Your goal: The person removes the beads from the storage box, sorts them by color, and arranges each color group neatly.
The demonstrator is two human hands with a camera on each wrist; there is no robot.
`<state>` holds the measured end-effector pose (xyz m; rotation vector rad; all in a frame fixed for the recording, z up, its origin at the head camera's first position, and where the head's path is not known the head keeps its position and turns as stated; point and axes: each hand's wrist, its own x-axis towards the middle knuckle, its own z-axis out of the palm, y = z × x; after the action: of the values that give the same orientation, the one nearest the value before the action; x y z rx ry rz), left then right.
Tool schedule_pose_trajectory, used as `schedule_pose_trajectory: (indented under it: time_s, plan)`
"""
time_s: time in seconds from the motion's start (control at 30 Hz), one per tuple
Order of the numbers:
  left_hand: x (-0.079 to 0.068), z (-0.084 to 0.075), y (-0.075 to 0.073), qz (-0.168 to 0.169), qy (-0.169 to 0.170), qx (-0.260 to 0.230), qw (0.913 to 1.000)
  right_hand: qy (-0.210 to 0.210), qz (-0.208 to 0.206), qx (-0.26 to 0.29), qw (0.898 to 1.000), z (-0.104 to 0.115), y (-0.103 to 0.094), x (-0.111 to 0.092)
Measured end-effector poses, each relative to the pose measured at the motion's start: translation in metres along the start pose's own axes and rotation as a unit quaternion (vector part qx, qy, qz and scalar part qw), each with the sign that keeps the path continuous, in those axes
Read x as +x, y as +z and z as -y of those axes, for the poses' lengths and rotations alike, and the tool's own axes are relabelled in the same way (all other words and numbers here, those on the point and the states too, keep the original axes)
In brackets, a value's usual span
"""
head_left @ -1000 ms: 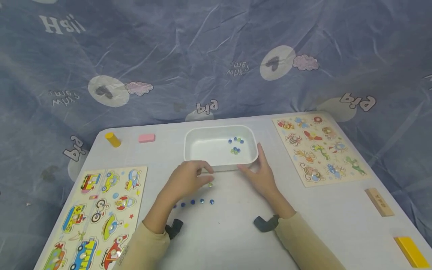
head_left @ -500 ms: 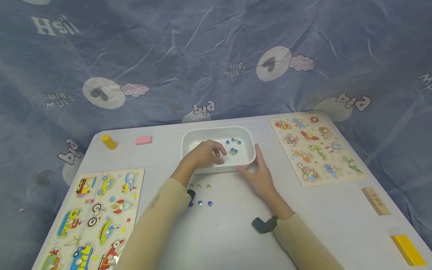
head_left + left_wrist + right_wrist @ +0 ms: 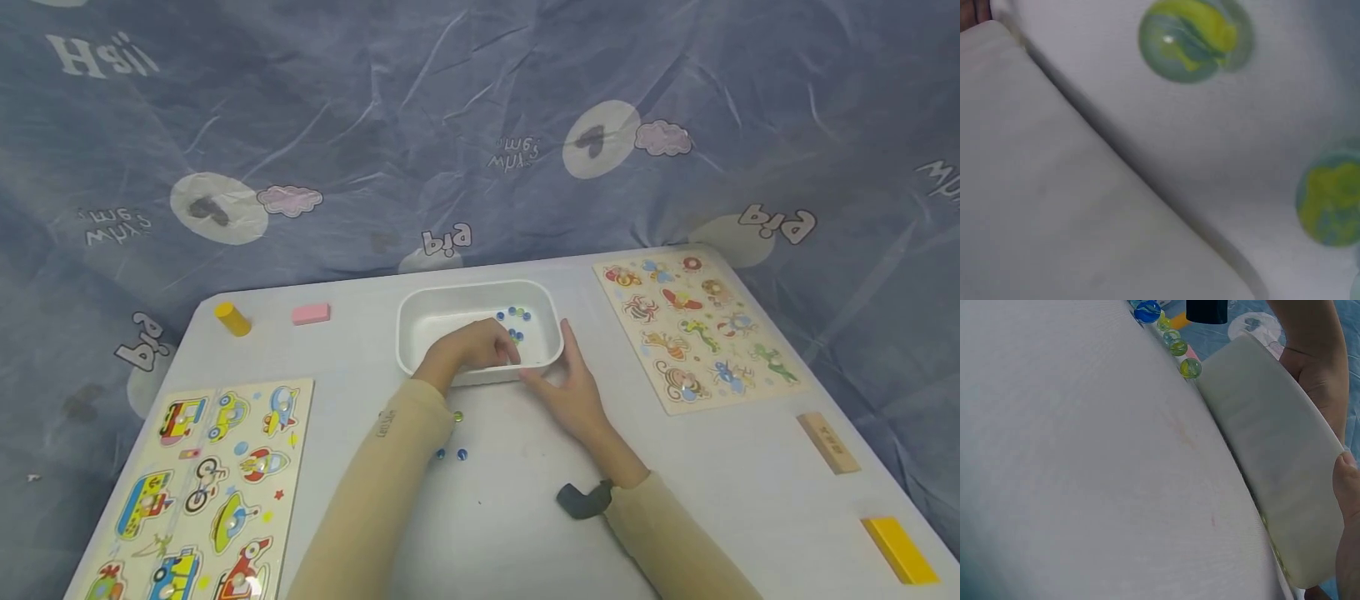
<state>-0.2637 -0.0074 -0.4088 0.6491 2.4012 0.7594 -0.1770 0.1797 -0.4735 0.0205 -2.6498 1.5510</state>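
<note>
A white plastic tray (image 3: 435, 308) stands on the white table, with several blue and yellow-green glass marbles (image 3: 513, 311) inside on its right. My left hand (image 3: 480, 343) reaches over the front rim, fingers bent down towards the tray's floor beside the marbles; I cannot tell whether it pinches one. At the front right corner my right hand (image 3: 573, 400) holds the tray, thumb on the front rim and fingers along the right side. In front of the tray lie more marbles, a yellow-green marble (image 3: 1194, 40) and a blue marble (image 3: 462, 454) among them, some hidden by the left sleeve.
A vehicle puzzle board (image 3: 217, 492) lies left, an insect puzzle board (image 3: 697, 329) right. Behind left are a yellow cylinder (image 3: 233, 319) and a pink block (image 3: 311, 314). A wooden block (image 3: 828, 443) and a yellow block (image 3: 900, 550) sit near the right edge.
My left hand has moved from above the marbles in front, over the rim and down into the tray. The right hand has stayed at the tray's corner. The head view has shifted slightly.
</note>
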Motion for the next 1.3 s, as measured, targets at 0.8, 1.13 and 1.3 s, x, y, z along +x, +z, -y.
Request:
schedule_pose_trajectory:
  time_s: [0.8, 1.13, 1.3]
  plan:
    - [-0.012, 0.010, -0.004, 0.003, -0.070, -0.008, 0.9975, -0.001, 0.011, -0.001, 1.000, 0.003, 0.000, -0.001]
    - [-0.006, 0.006, -0.002, 0.002, -0.052, 0.013, 0.9986, 0.003, 0.009, -0.002, 1.000, 0.003, 0.000, -0.001]
    - [-0.008, -0.004, -0.010, -0.036, -0.008, 0.030, 0.9989, 0.001, 0.006, -0.006, 1.000, 0.002, -0.001, 0.000]
